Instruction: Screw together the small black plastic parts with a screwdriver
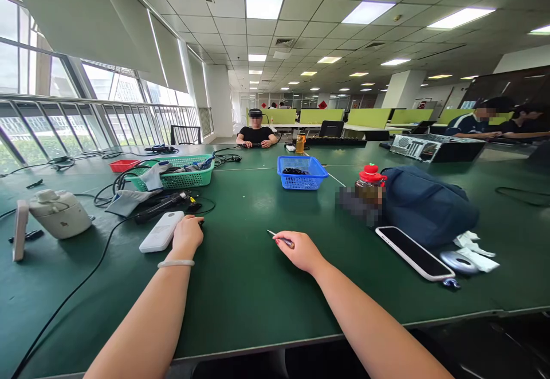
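My right hand (pixel 301 250) rests on the green table, its fingers closed round a slim pen-like tool (pixel 287 241). A pale, pointed end of the tool sticks out to the left; its exact kind is unclear. Further left, my left hand (pixel 189 233), with a pale bangle at the wrist, lies with curled fingers beside a white power bank (pixel 161 233). Something small and dark shows at its fingertips, too little to name. Behind that hand, a black cable bundle (pixel 161 206) and a grey cloth (pixel 129 200) lie on the table.
A green basket (pixel 189 180) and a blue basket (pixel 303 181) stand farther back. At right are a navy bag (pixel 425 201), a red-lidded bottle (pixel 370 183) and a phone (pixel 415 252). A white flask (pixel 60 213) stands at left. A person (pixel 256 133) sits across the table.
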Demonstrator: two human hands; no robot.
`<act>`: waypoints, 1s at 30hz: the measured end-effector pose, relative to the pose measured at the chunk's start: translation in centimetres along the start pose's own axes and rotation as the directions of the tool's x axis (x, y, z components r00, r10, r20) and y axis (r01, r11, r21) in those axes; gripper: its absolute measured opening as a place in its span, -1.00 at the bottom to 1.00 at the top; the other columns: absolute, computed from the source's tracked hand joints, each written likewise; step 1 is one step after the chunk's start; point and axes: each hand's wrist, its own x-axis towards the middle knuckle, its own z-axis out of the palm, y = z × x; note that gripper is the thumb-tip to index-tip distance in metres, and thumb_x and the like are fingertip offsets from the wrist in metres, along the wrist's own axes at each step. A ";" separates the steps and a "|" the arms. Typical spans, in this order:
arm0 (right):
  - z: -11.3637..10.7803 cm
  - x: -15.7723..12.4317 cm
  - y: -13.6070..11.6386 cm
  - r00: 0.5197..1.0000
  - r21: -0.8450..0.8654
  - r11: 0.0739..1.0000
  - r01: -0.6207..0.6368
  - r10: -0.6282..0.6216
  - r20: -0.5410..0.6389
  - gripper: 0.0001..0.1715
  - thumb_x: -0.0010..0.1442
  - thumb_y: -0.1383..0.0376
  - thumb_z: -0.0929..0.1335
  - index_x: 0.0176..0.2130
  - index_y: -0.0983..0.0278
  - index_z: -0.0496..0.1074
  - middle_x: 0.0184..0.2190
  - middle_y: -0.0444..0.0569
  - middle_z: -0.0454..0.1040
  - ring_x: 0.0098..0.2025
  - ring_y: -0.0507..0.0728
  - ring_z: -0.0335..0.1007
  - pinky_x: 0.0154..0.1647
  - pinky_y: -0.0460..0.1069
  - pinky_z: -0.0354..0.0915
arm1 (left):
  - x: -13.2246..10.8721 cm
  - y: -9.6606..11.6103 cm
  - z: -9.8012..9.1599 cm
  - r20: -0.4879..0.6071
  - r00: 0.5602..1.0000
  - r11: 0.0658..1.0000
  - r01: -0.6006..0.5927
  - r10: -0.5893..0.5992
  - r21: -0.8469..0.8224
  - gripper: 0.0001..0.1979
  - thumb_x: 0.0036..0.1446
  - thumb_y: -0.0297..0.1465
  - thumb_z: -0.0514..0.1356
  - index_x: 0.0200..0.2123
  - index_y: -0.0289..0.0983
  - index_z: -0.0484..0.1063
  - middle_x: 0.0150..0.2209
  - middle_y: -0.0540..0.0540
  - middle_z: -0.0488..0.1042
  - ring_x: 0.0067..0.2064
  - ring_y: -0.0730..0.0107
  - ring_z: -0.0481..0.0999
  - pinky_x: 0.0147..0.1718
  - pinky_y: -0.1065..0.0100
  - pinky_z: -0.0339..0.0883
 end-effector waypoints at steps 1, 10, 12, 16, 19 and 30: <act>0.0 0.0 0.1 1.000 -0.001 1.000 0.002 -0.002 -0.001 -0.65 0.23 0.14 0.26 -0.15 0.18 0.58 -0.31 -0.07 0.60 -0.30 0.14 0.48 -0.25 -0.01 0.33 | 0.0 0.0 0.0 0.016 1.000 1.000 0.005 -0.005 -0.001 -0.53 0.10 -0.59 0.10 0.05 -0.23 0.54 0.19 -0.22 0.40 0.11 0.06 0.47 0.08 0.19 0.34; -0.2 0.0 -0.1 1.000 0.006 1.000 0.005 -0.005 0.000 -0.66 0.23 0.16 0.27 -0.16 0.18 0.58 -0.30 -0.07 0.61 -0.31 0.13 0.48 -0.24 -0.02 0.33 | 0.2 -0.1 0.0 -0.010 0.996 0.996 0.092 -0.092 -0.017 -0.58 0.15 -0.44 0.16 0.09 -0.24 0.50 0.15 -0.26 0.44 0.06 0.02 0.50 0.01 0.18 0.40; -0.2 0.0 -0.2 1.000 0.005 1.000 0.005 -0.005 0.003 -0.66 0.23 0.16 0.27 -0.16 0.19 0.58 -0.31 -0.07 0.61 -0.32 0.12 0.48 -0.25 -0.02 0.32 | 0.3 -0.1 0.0 0.018 0.995 0.995 0.099 -0.099 -0.007 -0.56 0.17 -0.43 0.15 0.13 -0.24 0.46 0.12 -0.28 0.46 0.06 0.02 0.50 -0.01 0.18 0.40; -0.2 0.0 -0.1 1.000 0.004 1.000 0.010 -0.010 0.004 -0.66 0.23 0.16 0.26 -0.16 0.18 0.58 -0.32 -0.07 0.60 -0.32 0.13 0.47 -0.25 -0.01 0.32 | 0.4 -0.1 0.2 0.041 0.995 0.996 0.093 -0.093 0.012 -0.49 0.18 -0.35 0.17 0.21 -0.28 0.36 0.08 -0.34 0.48 0.07 -0.02 0.50 -0.02 0.16 0.39; -0.2 0.0 0.0 1.000 0.008 1.000 0.010 -0.010 0.004 -0.66 0.23 0.15 0.26 -0.16 0.18 0.58 -0.32 -0.08 0.60 -0.32 0.13 0.47 -0.26 -0.01 0.32 | 0.4 -0.1 0.3 0.031 0.997 0.997 0.068 -0.069 0.031 -0.48 0.23 -0.30 0.13 0.24 -0.32 0.33 0.05 -0.37 0.51 0.08 -0.06 0.49 -0.01 0.13 0.38; 0.1 -0.1 0.1 0.991 0.020 0.998 0.057 -0.054 -0.125 -0.67 0.21 0.16 0.31 -0.09 0.17 0.54 -0.16 -0.03 0.59 -0.19 0.16 0.50 -0.12 0.04 0.36 | -4.9 9.4 -1.5 -0.079 0.890 0.831 -0.450 0.450 -0.326 -0.47 0.21 -0.49 0.14 0.26 -0.21 0.26 -0.01 -0.17 0.53 0.03 0.18 0.47 0.06 0.23 0.30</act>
